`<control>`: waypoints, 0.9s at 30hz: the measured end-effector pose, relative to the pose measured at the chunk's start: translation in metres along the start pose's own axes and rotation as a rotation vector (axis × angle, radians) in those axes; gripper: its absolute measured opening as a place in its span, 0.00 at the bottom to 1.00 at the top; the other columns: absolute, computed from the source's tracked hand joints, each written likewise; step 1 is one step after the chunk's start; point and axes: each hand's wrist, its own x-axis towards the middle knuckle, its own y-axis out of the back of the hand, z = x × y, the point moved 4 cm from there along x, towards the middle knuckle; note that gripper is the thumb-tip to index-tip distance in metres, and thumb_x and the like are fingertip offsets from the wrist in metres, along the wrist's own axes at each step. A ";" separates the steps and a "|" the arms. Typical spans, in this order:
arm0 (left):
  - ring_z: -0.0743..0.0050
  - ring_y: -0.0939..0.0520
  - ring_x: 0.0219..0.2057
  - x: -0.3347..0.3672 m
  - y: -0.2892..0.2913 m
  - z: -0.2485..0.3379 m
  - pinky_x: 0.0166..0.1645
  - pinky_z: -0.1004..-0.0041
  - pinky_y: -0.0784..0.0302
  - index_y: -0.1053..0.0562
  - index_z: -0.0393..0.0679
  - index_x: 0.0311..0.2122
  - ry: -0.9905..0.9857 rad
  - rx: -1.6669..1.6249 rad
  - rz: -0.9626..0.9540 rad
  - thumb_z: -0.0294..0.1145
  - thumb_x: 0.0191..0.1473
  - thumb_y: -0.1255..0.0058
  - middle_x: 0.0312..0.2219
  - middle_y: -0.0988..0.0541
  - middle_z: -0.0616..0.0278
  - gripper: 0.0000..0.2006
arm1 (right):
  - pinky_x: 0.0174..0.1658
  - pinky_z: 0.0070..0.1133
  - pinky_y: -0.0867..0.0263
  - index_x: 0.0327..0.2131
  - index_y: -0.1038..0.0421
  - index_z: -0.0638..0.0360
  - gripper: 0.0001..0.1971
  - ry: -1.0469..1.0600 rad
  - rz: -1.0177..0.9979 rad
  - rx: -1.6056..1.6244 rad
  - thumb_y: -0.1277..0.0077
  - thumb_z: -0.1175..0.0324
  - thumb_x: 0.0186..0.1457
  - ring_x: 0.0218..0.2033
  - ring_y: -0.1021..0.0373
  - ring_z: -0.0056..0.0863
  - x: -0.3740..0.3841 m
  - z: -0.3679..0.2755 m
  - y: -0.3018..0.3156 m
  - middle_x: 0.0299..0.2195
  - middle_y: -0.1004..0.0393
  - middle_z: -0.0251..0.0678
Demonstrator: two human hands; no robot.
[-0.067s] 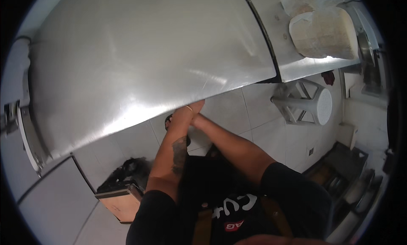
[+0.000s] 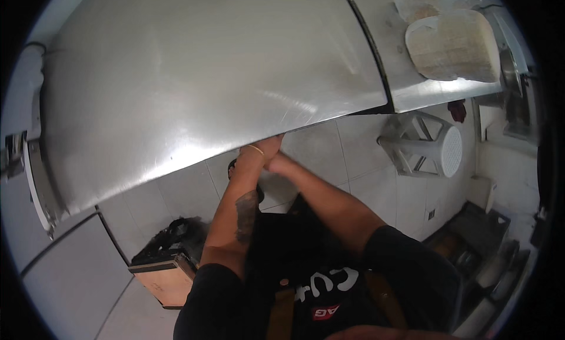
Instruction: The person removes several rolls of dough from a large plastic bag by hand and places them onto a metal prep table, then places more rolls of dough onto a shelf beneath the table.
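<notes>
Left hand (image 2: 266,146) slips slightly leftward at the front of the steel table (image 2: 206,75)

Since the earlier frame, the left wrist with its thin bracelet (image 2: 255,150) has shifted a little left, and a bit more of that hand shows below the edge. Stool (image 2: 451,151) and wooden box (image 2: 162,283) have also crept outward, so some of this may be the head moving.

The right hand (image 2: 273,162) is just below the left, the two overlapping in view. Fingers of both are out of sight or merged together near the table's edge, so I cannot tell whether they are spread, narrow or holding anything; contact with the metal is also unclear.

The table fills the upper view, ahead of the person. It should handle as heavy and stiff, with a slick face that gives little purchase; the front edge looks the likeliest place to take hold.

Its top is brushed silver-grey with faint scratches and bright glare along the near edge. A dark seam (image 2: 369,42) runs down its right side, beyond which a pale rounded slab (image 2: 453,47) lies on more metal.
</notes>
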 end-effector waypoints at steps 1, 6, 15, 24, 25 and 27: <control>0.41 0.31 0.64 -0.001 0.001 -0.006 0.68 0.50 0.36 0.34 0.43 0.66 0.040 -0.027 -0.077 0.57 0.64 0.53 0.63 0.29 0.47 0.34 | 0.52 0.35 0.28 0.47 0.23 0.65 0.15 -0.003 0.054 -0.001 0.44 0.66 0.59 0.47 0.23 0.49 -0.014 0.013 0.026 0.43 0.19 0.52; 0.43 0.29 0.63 -0.021 -0.045 -0.026 0.65 0.50 0.32 0.33 0.45 0.65 0.119 0.033 -0.132 0.51 0.60 0.46 0.62 0.29 0.45 0.33 | 0.45 0.34 0.27 0.42 0.22 0.62 0.11 0.289 0.537 0.121 0.50 0.69 0.60 0.39 0.22 0.44 -0.083 -0.017 0.122 0.35 0.18 0.46; 0.36 0.23 0.55 -0.037 -0.063 -0.061 0.55 0.49 0.25 0.40 0.34 0.62 0.113 -0.062 0.125 0.43 0.58 0.41 0.53 0.26 0.33 0.34 | 0.45 0.43 0.29 0.40 0.25 0.61 0.11 0.485 0.381 -0.182 0.49 0.70 0.53 0.42 0.24 0.54 0.060 -0.020 0.096 0.37 0.20 0.50; 0.26 0.23 0.48 -0.072 -0.023 -0.068 0.53 0.46 0.25 0.40 0.30 0.64 0.192 -0.059 0.547 0.37 0.60 0.45 0.49 0.26 0.26 0.32 | 0.48 0.44 0.29 0.43 0.26 0.64 0.16 0.514 0.291 -0.430 0.44 0.64 0.54 0.44 0.24 0.56 0.050 -0.045 0.069 0.39 0.20 0.53; 0.27 0.22 0.48 -0.071 -0.020 -0.065 0.53 0.47 0.25 0.39 0.31 0.64 0.211 -0.049 0.606 0.37 0.60 0.46 0.49 0.26 0.27 0.32 | 0.49 0.44 0.29 0.44 0.27 0.65 0.17 0.499 0.295 -0.413 0.44 0.64 0.54 0.44 0.24 0.56 0.048 -0.044 0.071 0.39 0.20 0.53; 0.28 0.22 0.47 -0.062 -0.009 -0.060 0.54 0.48 0.25 0.37 0.33 0.63 0.202 0.002 0.667 0.37 0.60 0.47 0.50 0.26 0.30 0.30 | 0.50 0.42 0.28 0.47 0.27 0.65 0.19 0.467 0.305 -0.377 0.43 0.64 0.54 0.44 0.24 0.55 0.046 -0.043 0.079 0.40 0.20 0.54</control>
